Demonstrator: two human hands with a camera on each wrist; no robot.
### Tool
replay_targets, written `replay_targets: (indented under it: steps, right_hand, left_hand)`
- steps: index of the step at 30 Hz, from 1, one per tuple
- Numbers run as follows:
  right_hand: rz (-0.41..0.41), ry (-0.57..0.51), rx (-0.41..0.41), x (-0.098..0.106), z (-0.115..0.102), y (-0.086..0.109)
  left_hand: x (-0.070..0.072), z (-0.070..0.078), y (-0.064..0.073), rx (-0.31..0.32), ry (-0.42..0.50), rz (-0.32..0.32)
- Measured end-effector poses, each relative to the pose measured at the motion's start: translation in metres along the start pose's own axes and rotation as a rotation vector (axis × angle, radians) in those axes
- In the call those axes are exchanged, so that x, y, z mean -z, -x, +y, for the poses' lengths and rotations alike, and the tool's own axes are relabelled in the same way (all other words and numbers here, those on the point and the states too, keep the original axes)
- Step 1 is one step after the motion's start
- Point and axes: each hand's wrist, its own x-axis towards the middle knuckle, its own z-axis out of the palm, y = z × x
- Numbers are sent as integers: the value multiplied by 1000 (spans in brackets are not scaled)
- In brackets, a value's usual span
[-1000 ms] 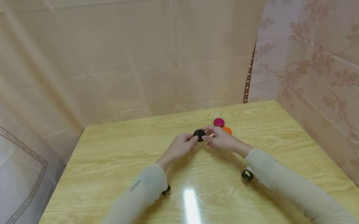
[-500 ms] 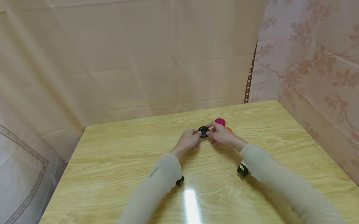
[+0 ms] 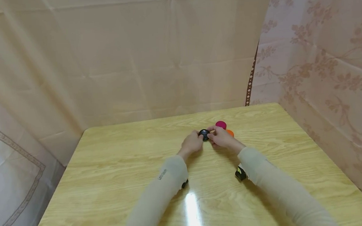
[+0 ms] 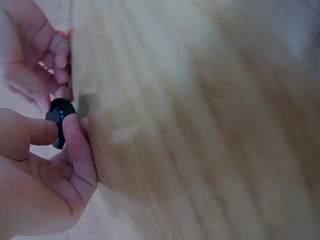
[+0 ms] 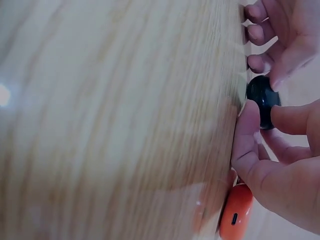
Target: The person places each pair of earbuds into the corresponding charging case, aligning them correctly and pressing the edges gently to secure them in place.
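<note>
A glossy black round case (image 3: 204, 134) is between my two hands, low over the table towards its back. My left hand (image 3: 192, 141) pinches its left side, with the thumb on one face and a finger on the other in the left wrist view. From the other side my right hand (image 3: 221, 137) pinches it too; the right wrist view shows thumb and forefinger at the case (image 5: 263, 102). Just behind the right hand lies an orange case (image 3: 230, 132), partly hidden by it. In the right wrist view that orange case (image 5: 236, 212) shows a small charging port.
A magenta round case (image 3: 221, 124) lies behind the orange one. The wood-grain table (image 3: 116, 169) reaches to a beige curtain (image 3: 121, 61) at the back and a floral curtain (image 3: 324, 59) on the right. A dark wrist-camera mount (image 3: 240, 173) hangs under the right sleeve.
The black case has shifted slightly right and been tilted, with a line now showing across it. My left hand and forearm have come in to the right; my right forearm has shifted slightly left.
</note>
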Motion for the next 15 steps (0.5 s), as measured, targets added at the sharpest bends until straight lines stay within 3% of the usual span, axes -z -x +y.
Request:
replay_targets:
  steps: [4,15]
  right_hand:
    - [-8,31,-2,1,1,4]
    - [24,64,-2,0,-1,5]
  left_hand:
    - [-5,2,2,6,-90,0]
    - [0,8,3,25,-102,-46]
